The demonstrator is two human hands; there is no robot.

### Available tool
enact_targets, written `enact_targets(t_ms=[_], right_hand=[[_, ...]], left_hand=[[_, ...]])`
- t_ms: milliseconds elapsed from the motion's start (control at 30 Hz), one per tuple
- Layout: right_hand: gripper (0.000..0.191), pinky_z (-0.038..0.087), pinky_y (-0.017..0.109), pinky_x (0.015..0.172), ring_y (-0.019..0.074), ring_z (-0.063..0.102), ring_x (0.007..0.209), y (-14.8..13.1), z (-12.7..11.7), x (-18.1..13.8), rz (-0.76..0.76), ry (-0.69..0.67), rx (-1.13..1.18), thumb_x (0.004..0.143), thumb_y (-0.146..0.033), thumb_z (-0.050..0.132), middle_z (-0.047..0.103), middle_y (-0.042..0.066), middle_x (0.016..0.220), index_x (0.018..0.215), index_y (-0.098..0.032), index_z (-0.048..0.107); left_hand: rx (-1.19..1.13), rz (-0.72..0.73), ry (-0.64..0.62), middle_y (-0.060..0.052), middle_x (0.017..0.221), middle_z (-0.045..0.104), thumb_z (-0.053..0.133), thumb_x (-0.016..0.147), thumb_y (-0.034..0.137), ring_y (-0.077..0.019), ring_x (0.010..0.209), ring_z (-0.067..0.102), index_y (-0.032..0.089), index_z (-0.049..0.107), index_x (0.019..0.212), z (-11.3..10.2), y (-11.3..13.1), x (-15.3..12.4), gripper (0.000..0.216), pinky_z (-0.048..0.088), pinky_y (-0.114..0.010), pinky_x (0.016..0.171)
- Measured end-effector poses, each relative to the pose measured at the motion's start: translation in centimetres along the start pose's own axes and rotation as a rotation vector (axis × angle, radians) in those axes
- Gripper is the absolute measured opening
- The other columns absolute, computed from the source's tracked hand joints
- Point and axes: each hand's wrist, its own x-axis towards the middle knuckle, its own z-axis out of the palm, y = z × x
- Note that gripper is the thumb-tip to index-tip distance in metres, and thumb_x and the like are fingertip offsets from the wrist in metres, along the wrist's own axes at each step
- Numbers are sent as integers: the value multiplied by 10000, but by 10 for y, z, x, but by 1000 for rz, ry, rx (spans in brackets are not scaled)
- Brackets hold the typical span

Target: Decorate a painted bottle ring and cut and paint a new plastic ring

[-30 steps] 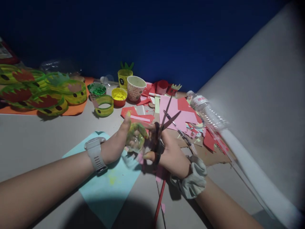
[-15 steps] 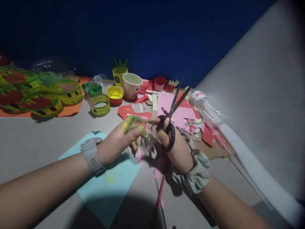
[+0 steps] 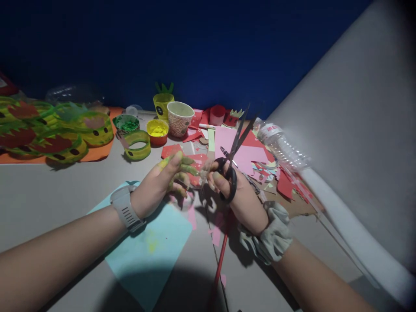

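Note:
My right hand (image 3: 238,197) grips black-handled scissors (image 3: 232,162), fingers through the loops and blades pointing up and away, nearly closed. My left hand (image 3: 162,182), smeared with yellow-green paint and with a grey watch on the wrist, pinches a small clear plastic piece (image 3: 198,175) between its fingertips, right beside the right hand's fingers. Both hands hover above a light blue sheet (image 3: 152,242) and a red stick (image 3: 221,260) lying on the grey table.
Pink and red paper scraps (image 3: 242,149) lie ahead, next to a clear plastic bottle (image 3: 282,147). Further back stand a patterned cup (image 3: 178,118), yellow paint pot (image 3: 157,131), green paint pot (image 3: 127,123), a green ring (image 3: 138,145) and painted fruit crafts (image 3: 55,130) at the left.
The plastic piece went from cupped in my left palm to pinched at the fingertips. The scissors swung upright and their blades closed. Both hands shifted slightly away from me.

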Motion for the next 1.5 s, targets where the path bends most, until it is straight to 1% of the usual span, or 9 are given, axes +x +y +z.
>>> enact_targets(t_ms=[133, 333, 500, 667, 833, 967, 1133, 1333, 1500], right_hand=[[354, 434, 273, 682, 134, 480, 712, -1, 2, -1, -11, 35, -39, 792, -462, 690, 469, -21, 805, 1030, -237, 553], [664, 456, 358, 820, 201, 514, 883, -1, -1, -9, -227, 85, -385, 705, -360, 798, 516, 39, 1037, 1287, -294, 485], [451, 439, 308, 708, 175, 479, 785, -2, 1, -11, -255, 109, -501, 781, -309, 729, 507, 22, 911, 1200, -276, 563], [358, 454, 289, 699, 148, 508, 728, -2, -2, -6, -116, 103, -269, 823, -386, 670, 530, 0, 835, 1142, -248, 582], [352, 452, 283, 716, 148, 536, 751, -1, -3, 0, 21, 93, -3, 819, -496, 635, 563, 9, 862, 1018, -209, 590], [373, 387, 265, 589, 117, 440, 590, 0, -1, 2, 80, -3, 56, 845, -562, 567, 479, -24, 689, 822, -190, 562], [397, 396, 254, 573, 123, 454, 594, 1, -4, 2, 140, -16, 57, 862, -595, 505, 468, -22, 673, 785, -207, 527], [414, 385, 237, 548, 120, 456, 589, -4, -8, 3, 252, -88, 96, 871, -615, 442, 485, -16, 681, 801, -215, 522], [476, 320, 224, 503, 94, 357, 522, -3, -7, 2, 236, -179, 126, 908, -643, 376, 458, -33, 636, 748, -210, 493]], left_hand=[[20, 8, 24, 0, 645, 572, 524, 766, 712, -118, 475, 571, 176, 582, 1028, -1, -1, 0, 600, 463, -212, 413], [29, -62, -10, -12, 647, 601, 443, 785, 745, -132, 456, 581, 176, 598, 1016, -3, -6, 2, 633, 461, -229, 402], [105, -64, -36, -49, 683, 630, 384, 811, 746, -160, 560, 623, 148, 617, 1060, 1, -6, -2, 689, 501, -250, 497], [120, 165, 16, -83, 1138, 632, 558, 839, 573, -188, 917, 642, 211, 559, 1183, 5, -4, -5, 500, 531, -298, 784], [155, 105, -1, -25, 797, 626, 560, 836, 575, -153, 694, 624, 171, 606, 955, 2, -2, -2, 424, 507, -265, 643], [101, 7, 4, -22, 706, 622, 515, 833, 628, -137, 622, 622, 164, 602, 890, 1, -1, -1, 476, 479, -223, 560], [60, -71, -18, -38, 745, 638, 508, 786, 696, -152, 574, 636, 180, 540, 1099, 1, -1, -3, 604, 449, -206, 448], [209, 167, -28, -57, 1316, 542, 812, 673, 324, -194, 1054, 626, 300, 449, 1293, 5, -3, -6, 719, 540, -291, 864], [249, 204, -4, -72, 1237, 635, 716, 775, 400, -220, 1058, 641, 217, 569, 1156, 5, -1, -5, 448, 533, -315, 884]])
